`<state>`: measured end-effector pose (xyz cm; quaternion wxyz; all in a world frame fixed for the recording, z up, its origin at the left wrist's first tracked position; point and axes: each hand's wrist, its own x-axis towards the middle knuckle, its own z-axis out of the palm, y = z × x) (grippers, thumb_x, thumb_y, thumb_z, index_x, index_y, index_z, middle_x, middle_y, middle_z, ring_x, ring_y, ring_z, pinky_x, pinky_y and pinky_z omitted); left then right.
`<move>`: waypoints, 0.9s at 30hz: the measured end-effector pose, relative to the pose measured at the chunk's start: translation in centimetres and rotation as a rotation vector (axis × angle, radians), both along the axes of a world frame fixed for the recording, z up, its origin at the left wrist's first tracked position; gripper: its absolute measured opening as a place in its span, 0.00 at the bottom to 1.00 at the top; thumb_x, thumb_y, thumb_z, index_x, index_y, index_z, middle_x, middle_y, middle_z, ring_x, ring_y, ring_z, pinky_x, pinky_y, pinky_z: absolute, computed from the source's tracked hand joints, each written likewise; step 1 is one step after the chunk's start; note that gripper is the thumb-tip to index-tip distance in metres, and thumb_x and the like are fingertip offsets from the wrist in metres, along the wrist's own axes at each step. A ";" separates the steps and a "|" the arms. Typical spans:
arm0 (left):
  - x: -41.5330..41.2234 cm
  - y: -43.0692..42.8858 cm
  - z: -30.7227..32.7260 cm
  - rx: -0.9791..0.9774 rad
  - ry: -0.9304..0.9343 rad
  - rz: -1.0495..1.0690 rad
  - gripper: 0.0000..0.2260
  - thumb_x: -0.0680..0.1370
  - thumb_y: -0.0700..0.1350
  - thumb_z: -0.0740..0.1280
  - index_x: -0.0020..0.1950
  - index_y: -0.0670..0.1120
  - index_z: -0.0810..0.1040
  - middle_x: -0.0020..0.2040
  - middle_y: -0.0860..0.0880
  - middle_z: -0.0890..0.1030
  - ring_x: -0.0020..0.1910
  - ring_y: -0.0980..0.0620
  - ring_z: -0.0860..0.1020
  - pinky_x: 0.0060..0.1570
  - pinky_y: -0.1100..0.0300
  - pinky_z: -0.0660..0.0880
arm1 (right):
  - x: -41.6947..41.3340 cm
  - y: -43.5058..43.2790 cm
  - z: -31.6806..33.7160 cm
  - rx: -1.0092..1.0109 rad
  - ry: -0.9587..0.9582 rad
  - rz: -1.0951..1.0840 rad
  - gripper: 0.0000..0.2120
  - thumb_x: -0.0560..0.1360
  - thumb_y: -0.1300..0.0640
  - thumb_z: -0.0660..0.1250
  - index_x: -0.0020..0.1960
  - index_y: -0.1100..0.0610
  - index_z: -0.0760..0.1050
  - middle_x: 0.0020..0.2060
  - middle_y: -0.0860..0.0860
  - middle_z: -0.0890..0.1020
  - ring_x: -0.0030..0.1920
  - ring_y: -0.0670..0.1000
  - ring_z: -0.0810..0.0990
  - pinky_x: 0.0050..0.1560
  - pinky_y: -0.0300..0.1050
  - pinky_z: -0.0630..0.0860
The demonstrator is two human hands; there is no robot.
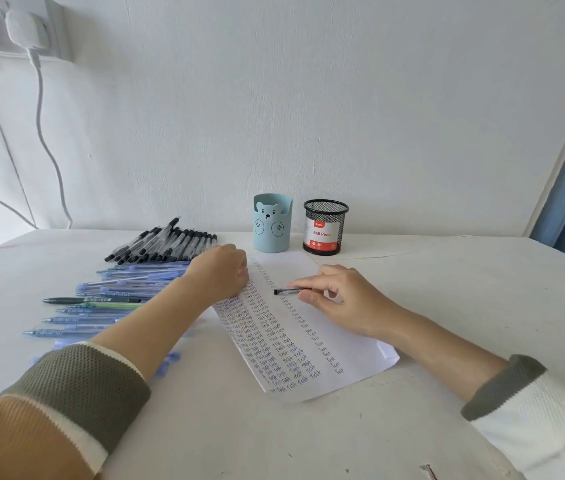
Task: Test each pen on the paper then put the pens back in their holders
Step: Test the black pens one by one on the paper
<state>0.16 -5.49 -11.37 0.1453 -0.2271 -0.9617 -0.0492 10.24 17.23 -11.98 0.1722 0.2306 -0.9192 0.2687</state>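
A right hand (336, 296) pinches a seemingly capped black pen (286, 291) low across the word-filled paper (343, 341), the left hand (220, 271) curled empty on the sheet's edge; a slack pinch could roll it among the blue pens (135, 289) alongside, muddling the count.

The label (321, 233) on the black mesh holder (326, 207), at one o'clock from the paper (353, 344), is showing "Ball Pens" in red letters. A white mark on the label's red tab is reading too blurred to make out. The paper is carrying the handwritten word "Test", repeating in columns running from twelve o'clock toward five o'clock. Print on the blue pens (128, 284) at nine o'clock is appearing too small to read.
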 end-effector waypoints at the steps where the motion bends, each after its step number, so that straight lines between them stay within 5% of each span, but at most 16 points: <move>1: 0.0 0.0 -0.1 0.001 0.002 0.001 0.11 0.80 0.48 0.59 0.56 0.46 0.77 0.52 0.49 0.76 0.50 0.49 0.74 0.44 0.56 0.73 | 0.1 0.0 0.0 -0.012 -0.016 0.007 0.13 0.79 0.53 0.67 0.62 0.46 0.80 0.41 0.52 0.77 0.42 0.42 0.70 0.42 0.32 0.65; 5: 0.0 0.2 -0.2 -0.002 0.023 0.022 0.11 0.81 0.47 0.58 0.56 0.46 0.77 0.52 0.49 0.76 0.50 0.49 0.74 0.42 0.57 0.71 | -0.1 -0.1 -0.3 0.039 -0.011 -0.008 0.14 0.80 0.56 0.65 0.65 0.49 0.78 0.41 0.50 0.74 0.42 0.42 0.68 0.45 0.34 0.64; 9: 0.1 0.4 -0.1 0.037 -0.003 -0.010 0.12 0.81 0.48 0.59 0.55 0.45 0.79 0.51 0.49 0.77 0.51 0.49 0.76 0.46 0.56 0.74 | -0.5 0.2 -1.0 0.147 -0.041 -0.004 0.17 0.81 0.63 0.60 0.68 0.53 0.75 0.48 0.47 0.72 0.52 0.47 0.69 0.57 0.39 0.66; 12: 1.1 1.0 0.6 0.213 -0.178 -0.161 0.16 0.80 0.57 0.62 0.52 0.47 0.82 0.49 0.49 0.81 0.48 0.50 0.78 0.50 0.55 0.74 | -0.3 0.0 -0.9 0.175 -0.095 0.007 0.17 0.81 0.62 0.60 0.68 0.55 0.75 0.50 0.47 0.71 0.54 0.45 0.67 0.57 0.33 0.62; 15: 2.5 1.7 1.5 0.383 -0.439 -0.302 0.19 0.68 0.68 0.69 0.46 0.55 0.85 0.46 0.48 0.84 0.46 0.48 0.80 0.51 0.52 0.76 | -0.3 0.2 -0.3 0.185 -0.111 -0.045 0.18 0.80 0.62 0.59 0.67 0.53 0.76 0.53 0.48 0.74 0.56 0.47 0.69 0.63 0.42 0.66; 19: 3.6 2.5 1.7 0.376 -0.557 -0.381 0.14 0.66 0.60 0.77 0.48 0.57 0.85 0.43 0.53 0.84 0.39 0.60 0.77 0.45 0.62 0.75 | -1.1 2.9 0.8 0.036 -0.097 -0.246 0.21 0.77 0.65 0.56 0.64 0.50 0.78 0.52 0.44 0.81 0.52 0.45 0.75 0.57 0.43 0.71; 23: 3.3 2.3 2.1 0.318 -0.431 -0.380 0.06 0.71 0.50 0.75 0.47 0.55 0.85 0.41 0.54 0.82 0.37 0.60 0.76 0.41 0.67 0.74 | -1.4 4.5 0.7 -0.025 -0.224 -0.274 0.23 0.76 0.67 0.54 0.65 0.48 0.73 0.49 0.40 0.83 0.34 0.38 0.73 0.38 0.35 0.67; 27: 1.2 -1.1 4.0 0.242 -0.114 -0.225 0.05 0.73 0.44 0.72 0.46 0.51 0.80 0.43 0.54 0.79 0.40 0.58 0.77 0.40 0.69 0.73 | -1.8 4.7 0.5 -0.081 -0.247 -0.269 0.18 0.78 0.64 0.58 0.63 0.49 0.75 0.49 0.40 0.83 0.34 0.38 0.74 0.37 0.34 0.69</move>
